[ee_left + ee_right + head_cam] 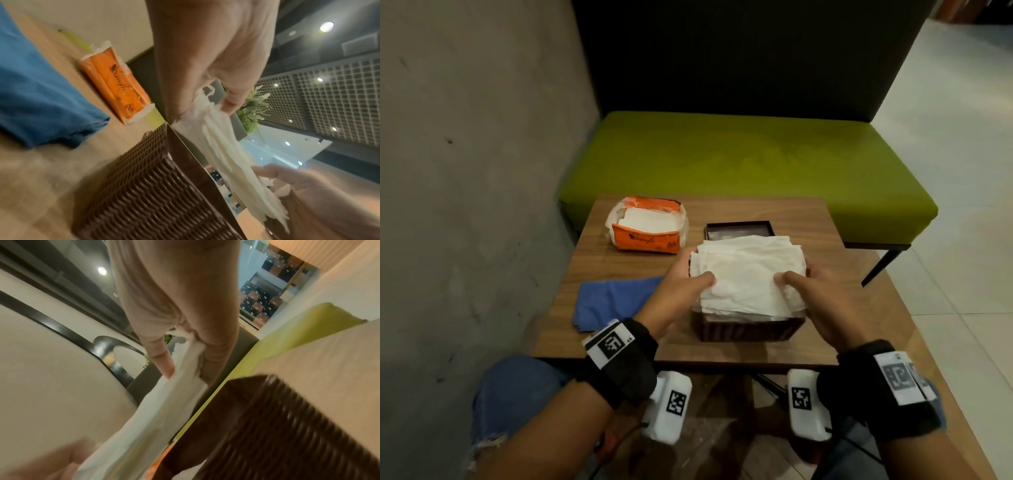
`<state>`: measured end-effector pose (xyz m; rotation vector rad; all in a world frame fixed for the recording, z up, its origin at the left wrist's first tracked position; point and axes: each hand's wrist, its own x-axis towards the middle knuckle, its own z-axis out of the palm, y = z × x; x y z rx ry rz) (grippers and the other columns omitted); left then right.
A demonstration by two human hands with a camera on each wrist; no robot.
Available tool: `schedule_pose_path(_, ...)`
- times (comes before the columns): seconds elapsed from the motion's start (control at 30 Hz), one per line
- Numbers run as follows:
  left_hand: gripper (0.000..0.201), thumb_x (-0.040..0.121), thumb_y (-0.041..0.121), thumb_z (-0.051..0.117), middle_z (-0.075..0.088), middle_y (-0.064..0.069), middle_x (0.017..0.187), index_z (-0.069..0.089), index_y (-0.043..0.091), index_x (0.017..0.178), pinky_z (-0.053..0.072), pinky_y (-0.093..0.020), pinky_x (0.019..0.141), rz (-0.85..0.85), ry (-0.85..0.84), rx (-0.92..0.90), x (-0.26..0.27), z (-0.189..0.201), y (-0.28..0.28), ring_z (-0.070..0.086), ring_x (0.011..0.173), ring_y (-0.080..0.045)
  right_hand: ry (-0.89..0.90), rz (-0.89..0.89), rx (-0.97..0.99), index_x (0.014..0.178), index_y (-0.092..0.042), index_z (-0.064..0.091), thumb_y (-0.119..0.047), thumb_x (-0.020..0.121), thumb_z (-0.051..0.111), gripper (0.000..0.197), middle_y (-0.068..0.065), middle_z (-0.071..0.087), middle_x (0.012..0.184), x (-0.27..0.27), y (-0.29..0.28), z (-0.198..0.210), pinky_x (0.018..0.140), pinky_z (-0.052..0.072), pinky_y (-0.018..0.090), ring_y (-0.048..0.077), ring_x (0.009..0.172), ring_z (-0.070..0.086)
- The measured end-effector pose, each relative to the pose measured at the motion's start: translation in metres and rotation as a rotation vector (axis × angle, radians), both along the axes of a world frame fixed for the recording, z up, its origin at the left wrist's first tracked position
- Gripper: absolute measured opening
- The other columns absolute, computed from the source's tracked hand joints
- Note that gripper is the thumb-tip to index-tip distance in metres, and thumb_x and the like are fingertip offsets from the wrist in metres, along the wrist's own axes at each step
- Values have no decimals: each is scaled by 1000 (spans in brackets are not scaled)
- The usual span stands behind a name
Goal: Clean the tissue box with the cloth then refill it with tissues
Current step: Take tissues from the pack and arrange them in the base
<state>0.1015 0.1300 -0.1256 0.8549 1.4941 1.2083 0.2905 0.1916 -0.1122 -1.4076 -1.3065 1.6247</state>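
Because the stack of tissues [748,274] was loose, thin paper, it looked light, soft and floppy, likely to sag, fan apart or tear if pinched at one corner; I judged the two short sides the sound places to take it, and that was where the hands sat. The left hand [681,284] clasped the left side with its thumb on top and its fingers under or behind the stack; the right hand [813,291] did the same on the right side. Between them the stack sat over the open mouth of the tissue box [748,329], a dark box with a ribbed woven wall that looked stiff enough to stand firm on the bench [808,212]. The wrist views showed the sheets splaying at the edges beneath the fingers.

Beyond the hands lay what seemed to be the box's lid [739,229], half covered by the stack. Beyond the left hand stood the torn orange tissue pack [647,228], and just left of that hand lay the blue cloth [613,301].

The inside of the box was hidden, so how deep the stack had gone, or whether it touched the bottom, could not be told. The fingers under the paper were out of sight, and both wrist views were blurred
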Motion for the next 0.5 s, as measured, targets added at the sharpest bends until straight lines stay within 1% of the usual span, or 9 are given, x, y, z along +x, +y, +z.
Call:
schedule_pose_path(0.07, 42, 87, 3, 61, 62, -2, 110, 47, 14, 125, 52, -35, 91, 23, 186, 14, -2, -3, 8, 61, 103, -19, -117, -1, 66, 121, -16, 54, -7, 91, 59, 32, 1, 66, 106, 6, 9, -3, 71, 53, 33, 18, 91, 64)
schedule_pose_path(0.13, 37, 86, 8, 65, 63, -6, 103, 52, 10, 121, 52, -30, 81, 39, 360, 37, 0, -7, 14, 61, 93, -18, -323, 31, 203, 127, -12, 53, -11, 92, 58, 35, -1, 63, 103, 9, 17, -7, 76, 51, 34, 18, 91, 61)
schedule_pose_path(0.17, 35, 86, 9, 66, 63, -7, 98, 55, 9, 119, 51, -28, 77, 45, 446, 48, 2, -9, 16, 59, 87, -17, -420, 55, 272, 128, -11, 52, -13, 93, 57, 36, 0, 62, 103, 9, 20, -10, 75, 50, 34, 18, 90, 60)
schedule_pose_path(0.23, 31, 86, 12, 65, 64, -8, 92, 59, 7, 116, 49, -30, 75, 52, 586, 50, 5, -13, 18, 58, 82, -17, -556, 103, 352, 126, -8, 52, -15, 94, 55, 33, 4, 61, 99, 8, 25, -16, 68, 46, 32, 15, 81, 57)
schedule_pose_path(0.27, 29, 87, 12, 65, 63, -7, 86, 61, 6, 114, 48, -30, 73, 49, 634, 43, 6, -15, 19, 57, 79, -16, -619, 124, 372, 125, -6, 53, -16, 95, 53, 31, 7, 61, 99, 7, 26, -19, 68, 45, 33, 17, 82, 56)
schedule_pose_path(0.33, 24, 86, 11, 65, 58, -3, 71, 64, 4, 109, 43, -27, 63, 23, 720, 16, 6, -19, 19, 52, 67, -12, -746, 168, 424, 120, -6, 56, -20, 95, 54, 29, 14, 63, 107, 6, 29, -26, 79, 46, 38, 29, 99, 56)
schedule_pose_path(0.37, 22, 85, 12, 66, 57, -2, 69, 65, 5, 106, 42, -26, 61, 7, 763, 2, 6, -21, 19, 52, 65, -11, -836, 209, 460, 118, -7, 58, -23, 94, 54, 29, 14, 61, 112, 5, 29, -28, 83, 44, 38, 33, 107, 52)
schedule_pose_path(0.43, 19, 84, 15, 66, 62, -3, 75, 68, 7, 101, 48, -28, 66, -39, 869, -19, 5, -22, 19, 57, 73, -15, -1068, 324, 532, 116, -11, 61, -29, 94, 55, 30, 15, 54, 120, 3, 27, -29, 89, 38, 40, 35, 114, 41)
schedule_pose_path(0.5, 19, 85, 22, 65, 65, -3, 89, 69, 12, 100, 49, -32, 72, -123, 1043, -58, 6, -19, 19, 61, 87, -20, -1179, 385, 576, 119, -14, 59, -33, 91, 58, 33, 15, 46, 126, -1, 25, -30, 96, 37, 44, 34, 117, 35)
